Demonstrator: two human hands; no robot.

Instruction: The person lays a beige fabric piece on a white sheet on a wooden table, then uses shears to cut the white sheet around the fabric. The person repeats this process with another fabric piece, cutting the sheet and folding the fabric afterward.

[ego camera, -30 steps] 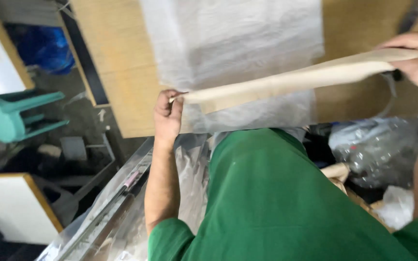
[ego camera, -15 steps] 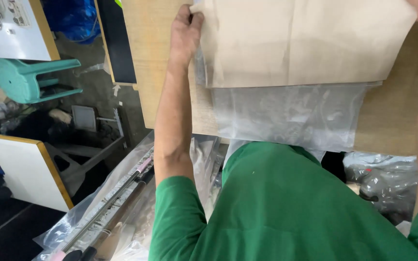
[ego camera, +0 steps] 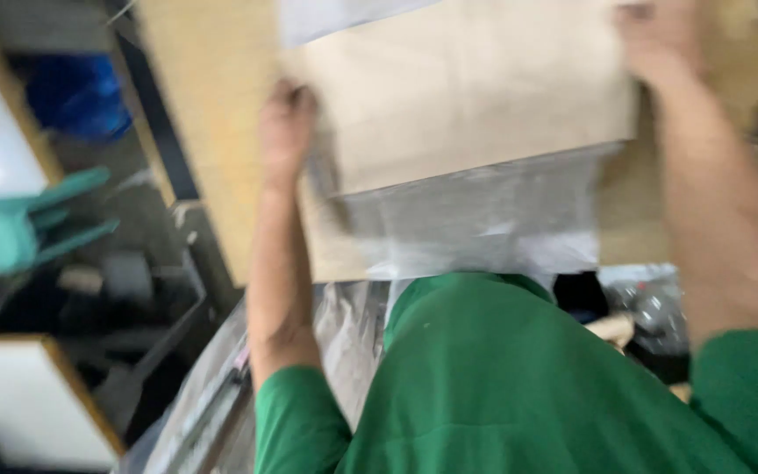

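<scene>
Since half a second ago the view has slid right and blurred, and the beige sheet [ego camera: 475, 96] now lies flatter on the wooden counter [ego camera: 208, 132], with both hands a little lower in the frame. The left hand [ego camera: 287, 127] holds the sheet's left edge, its fingers curled against it; blur hides whether they pinch the edge or only press on it. The right hand [ego camera: 660, 44] sits at the far right corner of the sheet, too smeared to tell how its fingers stand. A clear plastic film [ego camera: 475, 219] lies under the sheet and shows past its near edge, reaching the counter's near rim. The person's green shirt [ego camera: 502, 386] fills the near middle and hides the floor below the counter. To the left stand a teal plastic stool [ego camera: 19, 224], a blue bundle [ego camera: 81, 96] farther off, and a white board with a wooden edge [ego camera: 28, 404] nearer. A crumpled clear bag [ego camera: 651, 307] lies to the right under the counter; its contents cannot be made out.
</scene>
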